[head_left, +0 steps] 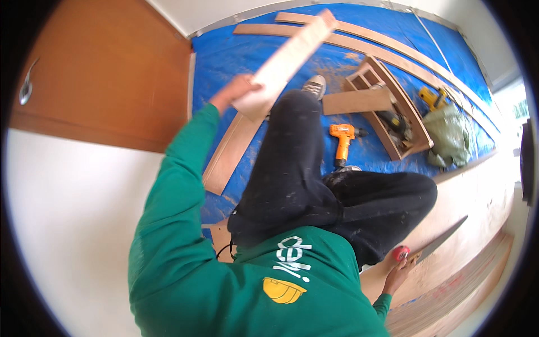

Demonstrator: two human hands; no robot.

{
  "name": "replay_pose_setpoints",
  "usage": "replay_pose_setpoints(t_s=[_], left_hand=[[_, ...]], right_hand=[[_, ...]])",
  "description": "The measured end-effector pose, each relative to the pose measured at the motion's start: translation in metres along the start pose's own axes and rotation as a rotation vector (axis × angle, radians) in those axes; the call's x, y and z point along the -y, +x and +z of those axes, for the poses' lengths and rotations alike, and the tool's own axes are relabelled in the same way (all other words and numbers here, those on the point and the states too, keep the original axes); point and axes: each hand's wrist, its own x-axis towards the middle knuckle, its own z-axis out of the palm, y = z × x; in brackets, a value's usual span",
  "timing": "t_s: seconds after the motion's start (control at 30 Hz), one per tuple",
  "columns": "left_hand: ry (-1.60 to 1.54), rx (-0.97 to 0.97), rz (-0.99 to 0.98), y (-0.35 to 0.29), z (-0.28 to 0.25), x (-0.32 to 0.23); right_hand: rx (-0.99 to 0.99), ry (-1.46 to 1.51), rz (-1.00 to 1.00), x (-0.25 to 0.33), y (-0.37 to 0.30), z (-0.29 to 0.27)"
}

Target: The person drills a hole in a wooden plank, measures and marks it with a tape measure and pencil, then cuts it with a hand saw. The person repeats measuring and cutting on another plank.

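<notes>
head view: a pale wooden board [289, 56] is held raised in the left hand [233, 92], gripped at its near end, with the far end tilted up and away over the blue tarp [236, 56]. the right hand [397, 275] is closed around the red-and-wood handle of a handsaw [432, 244], whose blade is laid out to the right of that hand across a large plywood sheet [477, 196]. the person is crouched, with 1 knee [295, 104] lifted just right of the left hand.

from here, several slips are judged possible. the board is held by 1 end only, so its free end could swing or droop; if the grip is loosened it could be dropped onto the orange drill [342, 140] or the wooden box [387, 109], both lying ahead of the hands and between them. the saw teeth cannot be made out, but the blade is close to the right leg [387, 196], and a careless pull could bring it against the cloth. the tarp is dusted with sawdust beyond the left hand, which could let a shoe [315, 86] slide. a curved wood strip [230, 151] lies below the left hand and could be stepped on. a yellow tool [432, 96] and a green bag [452, 135] are left far beyond the right hand, well apart from both hands.
</notes>
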Motion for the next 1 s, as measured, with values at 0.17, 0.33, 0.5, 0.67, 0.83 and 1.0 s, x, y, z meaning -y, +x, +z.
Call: replay_pose_setpoints(t_s=[0.17, 0.33, 0.5, 0.67, 0.83, 1.0], left_hand=[[-0.541, 0.07, -0.123, -0.098, 0.14, 0.077], [-0.547, 0.061, -0.277, -0.132, 0.184, 0.15], [-0.316, 0.186, -0.167, -0.187, 0.201, 0.222], [0.167, 0.517, -0.176, -0.244, 0.187, 0.238], [0.001, -0.398, -0.205, -0.222, 0.142, 0.246], [0.077, -0.208, -0.368, -0.204, 0.107, 0.309]], right_hand=[[0.175, 0.092, 0.089, -0.002, -0.005, -0.009], [0.352, -0.102, 0.123, -0.007, 0.002, -0.018], [0.397, -0.188, 0.081, -0.052, 0.046, -0.006], [0.656, -0.441, -0.762, -0.107, 0.085, -0.006], [0.619, -0.455, -0.121, -0.088, 0.082, -0.029], [0.532, -0.33, 0.059, -0.02, 0.057, -0.031]])
